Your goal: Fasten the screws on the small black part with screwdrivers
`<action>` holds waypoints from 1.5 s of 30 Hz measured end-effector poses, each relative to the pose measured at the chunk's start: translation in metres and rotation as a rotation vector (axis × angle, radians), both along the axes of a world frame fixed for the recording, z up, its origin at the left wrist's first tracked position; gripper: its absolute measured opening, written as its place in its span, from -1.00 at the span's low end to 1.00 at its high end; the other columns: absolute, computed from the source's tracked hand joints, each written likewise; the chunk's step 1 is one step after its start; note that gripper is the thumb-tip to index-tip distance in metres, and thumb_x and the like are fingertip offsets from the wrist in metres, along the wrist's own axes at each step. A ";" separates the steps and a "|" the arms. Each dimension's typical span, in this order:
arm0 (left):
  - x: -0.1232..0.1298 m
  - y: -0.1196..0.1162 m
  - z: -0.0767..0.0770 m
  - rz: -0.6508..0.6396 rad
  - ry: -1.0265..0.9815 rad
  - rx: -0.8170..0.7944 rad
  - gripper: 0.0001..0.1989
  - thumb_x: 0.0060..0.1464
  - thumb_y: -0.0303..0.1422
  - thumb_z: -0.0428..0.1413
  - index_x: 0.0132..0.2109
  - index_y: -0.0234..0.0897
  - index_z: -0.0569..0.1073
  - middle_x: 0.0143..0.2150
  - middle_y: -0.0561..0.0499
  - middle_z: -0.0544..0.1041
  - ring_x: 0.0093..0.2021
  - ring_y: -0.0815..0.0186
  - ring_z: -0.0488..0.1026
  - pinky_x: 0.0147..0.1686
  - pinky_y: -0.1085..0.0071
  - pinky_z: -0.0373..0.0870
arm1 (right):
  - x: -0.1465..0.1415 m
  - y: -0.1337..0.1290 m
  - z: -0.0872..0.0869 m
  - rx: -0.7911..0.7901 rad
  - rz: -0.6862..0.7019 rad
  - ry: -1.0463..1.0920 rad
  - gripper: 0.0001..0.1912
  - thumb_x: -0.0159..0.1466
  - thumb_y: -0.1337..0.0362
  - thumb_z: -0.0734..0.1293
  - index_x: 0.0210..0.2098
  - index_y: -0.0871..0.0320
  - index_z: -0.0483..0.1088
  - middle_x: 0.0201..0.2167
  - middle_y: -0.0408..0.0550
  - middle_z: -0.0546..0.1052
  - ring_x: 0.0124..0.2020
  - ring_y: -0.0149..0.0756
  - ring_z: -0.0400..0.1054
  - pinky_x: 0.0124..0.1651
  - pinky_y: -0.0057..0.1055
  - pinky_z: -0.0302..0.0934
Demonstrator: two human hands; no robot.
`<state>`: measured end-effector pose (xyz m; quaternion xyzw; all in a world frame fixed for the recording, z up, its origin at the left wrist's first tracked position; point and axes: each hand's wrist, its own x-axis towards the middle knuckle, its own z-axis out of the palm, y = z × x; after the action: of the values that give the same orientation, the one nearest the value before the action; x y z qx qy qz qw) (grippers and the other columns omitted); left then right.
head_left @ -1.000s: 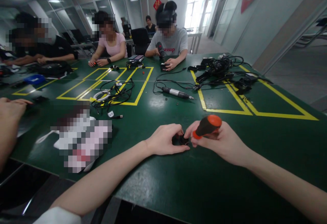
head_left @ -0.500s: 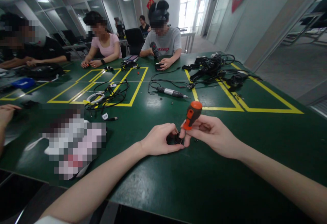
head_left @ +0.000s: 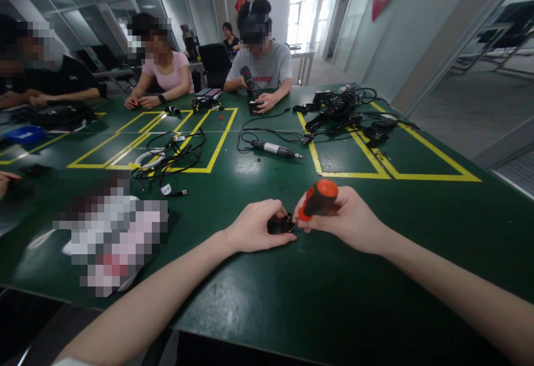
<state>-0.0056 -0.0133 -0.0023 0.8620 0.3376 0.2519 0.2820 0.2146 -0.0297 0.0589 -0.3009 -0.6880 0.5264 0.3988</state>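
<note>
Right hand (head_left: pixel 348 218) closed around the orange-and-black screwdriver (head_left: pixel 320 196), handle tilted up; left hand (head_left: pixel 261 226) curls thumb and fingers about a small black part (head_left: pixel 287 222) on the green worktop (head_left: pixel 242 299), beyond which lies a corded pen-shaped electric screwdriver (head_left: pixel 275 149).

Window (head_left: pixel 311 13): blown-out white
Tabletop (head_left: pixel 233 277): dim green, pale glare patches
Ceiling lamps left of window: softly glowing
</note>
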 end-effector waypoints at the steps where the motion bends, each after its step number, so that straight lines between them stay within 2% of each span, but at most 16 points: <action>1: 0.000 0.000 0.000 -0.001 0.004 -0.006 -0.68 0.12 -0.16 0.32 -0.20 -0.24 0.40 -0.26 0.06 0.52 -0.31 0.33 0.43 -0.29 0.41 0.32 | 0.000 0.000 0.000 -0.016 0.009 -0.001 -0.66 0.16 0.00 0.60 -0.39 0.16 0.62 -0.45 -0.06 0.62 -0.47 -0.30 0.48 -0.31 -0.32 0.46; 3: 0.001 -0.001 0.001 0.008 0.017 -0.008 -0.67 0.12 -0.15 0.32 -0.23 -0.24 0.37 -0.28 0.07 0.50 -0.32 0.34 0.41 -0.30 0.42 0.31 | 0.001 0.001 -0.002 -0.044 0.024 0.011 -0.63 0.21 -0.03 0.57 -0.29 0.18 0.62 -0.38 -0.02 0.65 -0.50 -0.32 0.48 -0.33 -0.32 0.47; 6: 0.001 -0.001 0.000 0.023 0.016 -0.012 -0.63 0.10 -0.14 0.34 -0.28 -0.22 0.33 -0.33 0.10 0.48 -0.36 0.37 0.38 -0.34 0.44 0.27 | 0.003 0.001 -0.005 -0.071 0.056 0.041 -0.62 0.31 -0.02 0.50 -0.15 0.18 0.59 -0.30 0.00 0.66 -0.46 -0.31 0.52 -0.25 -0.28 0.50; 9: 0.002 -0.001 -0.002 0.015 -0.007 -0.014 -0.64 0.11 -0.13 0.33 -0.28 -0.22 0.34 -0.33 0.11 0.48 -0.37 0.38 0.37 -0.34 0.44 0.27 | 0.004 0.001 -0.008 -0.117 0.082 0.056 -0.62 0.27 0.02 0.54 -0.10 0.17 0.54 -0.34 -0.03 0.65 -0.43 -0.29 0.54 -0.24 -0.29 0.50; 11: 0.003 0.000 -0.004 0.016 -0.008 0.002 -0.64 0.12 -0.10 0.33 -0.26 -0.23 0.36 -0.33 0.11 0.48 -0.38 0.39 0.37 -0.33 0.45 0.26 | 0.004 0.000 -0.009 -0.145 0.062 0.052 -0.60 0.19 0.06 0.60 -0.14 0.15 0.51 -0.39 -0.06 0.65 -0.46 -0.30 0.52 -0.28 -0.32 0.49; 14: 0.004 0.001 -0.005 0.028 0.001 0.017 -0.61 0.11 -0.07 0.34 -0.25 -0.23 0.36 -0.34 0.12 0.46 -0.38 0.38 0.37 -0.35 0.45 0.24 | 0.003 -0.001 -0.009 -0.148 0.029 0.031 -0.63 0.12 0.06 0.63 -0.30 0.14 0.49 -0.46 -0.07 0.63 -0.49 -0.30 0.50 -0.33 -0.34 0.47; 17: 0.005 0.002 -0.005 0.007 0.018 0.013 -0.59 0.11 -0.06 0.33 -0.26 -0.22 0.34 -0.33 0.10 0.46 -0.36 0.37 0.37 -0.34 0.44 0.24 | 0.005 0.001 -0.006 -0.099 -0.010 -0.021 -0.65 0.11 0.03 0.63 -0.42 0.14 0.54 -0.43 -0.05 0.63 -0.46 -0.29 0.50 -0.31 -0.33 0.48; 20: 0.006 0.003 -0.005 0.008 0.027 0.020 -0.57 0.10 -0.03 0.33 -0.27 -0.22 0.33 -0.30 0.08 0.48 -0.33 0.35 0.39 -0.30 0.43 0.26 | 0.008 0.003 -0.003 -0.042 -0.039 -0.077 -0.68 0.11 0.01 0.62 -0.39 0.12 0.61 -0.40 -0.05 0.63 -0.44 -0.28 0.48 -0.33 -0.35 0.47; 23: 0.007 0.002 -0.004 0.006 0.025 0.019 -0.58 0.11 -0.04 0.32 -0.27 -0.22 0.33 -0.30 0.08 0.48 -0.33 0.35 0.39 -0.30 0.42 0.27 | 0.009 0.004 -0.002 -0.025 0.014 -0.104 -0.66 0.22 -0.04 0.55 -0.39 0.13 0.63 -0.41 -0.03 0.63 -0.50 -0.31 0.46 -0.36 -0.36 0.45; 25: 0.007 0.002 -0.005 0.006 0.025 0.012 -0.60 0.12 -0.07 0.33 -0.27 -0.21 0.33 -0.31 0.10 0.47 -0.34 0.36 0.39 -0.30 0.42 0.27 | 0.009 0.003 -0.002 -0.031 0.040 -0.098 -0.64 0.26 -0.05 0.51 -0.33 0.14 0.63 -0.38 -0.01 0.64 -0.49 -0.31 0.48 -0.31 -0.33 0.48; 29: 0.008 0.003 -0.006 0.010 0.028 0.007 -0.60 0.10 -0.06 0.34 -0.28 -0.22 0.34 -0.33 0.10 0.46 -0.36 0.36 0.38 -0.32 0.43 0.26 | 0.006 -0.001 -0.003 -0.083 0.012 -0.104 -0.54 0.13 -0.03 0.59 -0.12 0.13 0.58 -0.39 -0.05 0.65 -0.40 -0.24 0.54 -0.22 -0.29 0.51; 31: 0.008 0.004 -0.006 0.015 0.034 0.013 -0.57 0.09 -0.03 0.34 -0.27 -0.22 0.34 -0.33 0.10 0.46 -0.37 0.37 0.37 -0.34 0.43 0.23 | 0.006 -0.001 -0.004 -0.115 -0.009 -0.119 -0.56 0.07 -0.03 0.62 -0.22 0.12 0.57 -0.42 -0.06 0.65 -0.40 -0.22 0.55 -0.24 -0.30 0.51; 35: 0.008 0.004 -0.005 0.023 0.044 0.017 -0.58 0.09 -0.05 0.35 -0.27 -0.22 0.33 -0.32 0.10 0.47 -0.36 0.37 0.37 -0.34 0.44 0.22 | 0.007 0.001 -0.004 -0.101 -0.005 -0.121 -0.63 0.12 -0.05 0.60 -0.43 0.13 0.57 -0.40 -0.01 0.65 -0.37 -0.21 0.55 -0.21 -0.29 0.50; 40: 0.007 0.002 -0.002 0.016 0.023 -0.002 -0.59 0.09 -0.08 0.35 -0.26 -0.22 0.33 -0.31 0.10 0.48 -0.34 0.37 0.39 -0.30 0.43 0.28 | 0.006 0.003 -0.003 -0.055 0.032 -0.088 -0.65 0.24 -0.04 0.53 -0.39 0.13 0.58 -0.37 -0.04 0.63 -0.46 -0.30 0.47 -0.29 -0.32 0.46; 42: 0.007 0.001 -0.001 0.010 0.015 -0.024 -0.62 0.10 -0.11 0.35 -0.25 -0.22 0.35 -0.31 0.10 0.48 -0.34 0.37 0.39 -0.30 0.44 0.30 | 0.005 0.003 -0.004 -0.072 0.047 -0.052 -0.64 0.31 -0.06 0.48 -0.31 0.13 0.56 -0.37 -0.05 0.61 -0.49 -0.33 0.46 -0.31 -0.32 0.46; 45: 0.007 0.000 0.000 0.015 0.030 -0.031 -0.64 0.10 -0.10 0.35 -0.25 -0.22 0.38 -0.32 0.10 0.49 -0.34 0.37 0.41 -0.30 0.44 0.31 | 0.004 0.004 -0.008 -0.097 0.048 -0.001 -0.61 0.29 -0.09 0.50 -0.19 0.11 0.49 -0.40 -0.08 0.61 -0.48 -0.31 0.48 -0.32 -0.33 0.45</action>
<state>0.0012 -0.0130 -0.0018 0.8585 0.3523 0.2359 0.2884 0.2189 -0.0262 0.0507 -0.3034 -0.6689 0.5683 0.3709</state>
